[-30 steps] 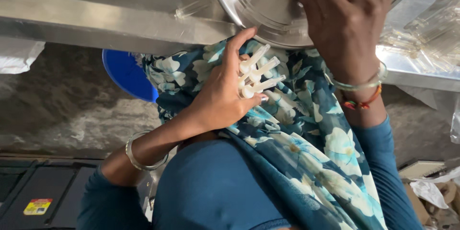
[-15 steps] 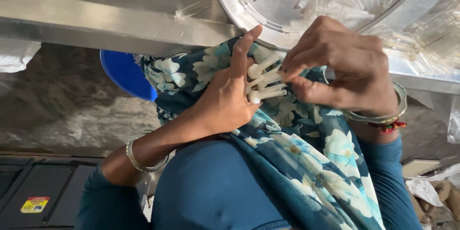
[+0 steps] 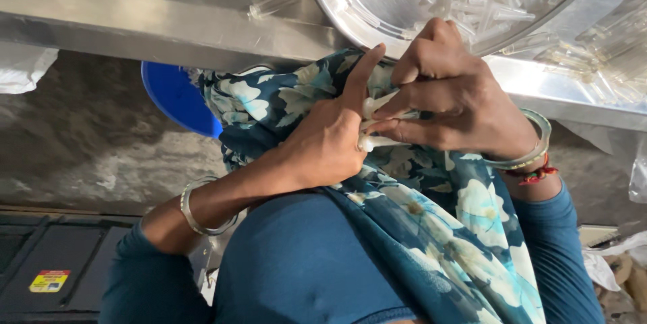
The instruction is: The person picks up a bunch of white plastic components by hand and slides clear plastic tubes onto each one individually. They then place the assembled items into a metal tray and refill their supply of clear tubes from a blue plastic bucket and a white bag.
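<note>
Fingertips of my right hand [image 3: 458, 105] pinch white plastic tubes [image 3: 377, 140] that my left hand [image 3: 330, 142] clasps as a bundle over my floral scarf [image 3: 431, 209], below the steel tray [image 3: 364, 14]; I keep ends aligned.

Steel worktable [image 3: 135, 24] runs across the top, 9 to 3 o'clock, w/ a brushed front edge catching dull light. Below it, bare concrete floor [image 3: 81, 155], grey & stained, fills the 9 o'clock side. Blue round tub [image 3: 172, 98] sits under the table edge at approx. 10 o'clock. Black crate [image 3: 60, 263] w/ a yellow-red sticker lies at 8 o'clock. Clear plastic sheet [image 3: 23, 68] hangs at far 9; crumpled paper [image 3: 610, 263] at 4 o'clock. Light is soft, no hard shadows.
</note>
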